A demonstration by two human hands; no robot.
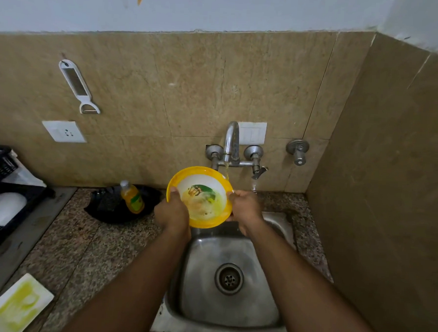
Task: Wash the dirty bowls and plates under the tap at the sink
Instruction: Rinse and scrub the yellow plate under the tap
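While a thin stream of water runs from the tap [231, 143] onto its far rim, the yellow-rimmed bowl [200, 197] is held tilted above the back of the steel sink [232, 275], smeared inside with green and brown residue. The left hand [172, 214] grips the bowl's left edge, thumb curled over the rim and the other fingers hidden beneath it. The right hand [244, 210] pinches the right edge, fingertips wrapped around the rim. Left of the left hand's knuckles, a dish soap bottle [132, 196] lies in a black pan [114, 206] on the granite counter [81, 247]. A stained white plate [15, 305] sits near the counter's front edge.
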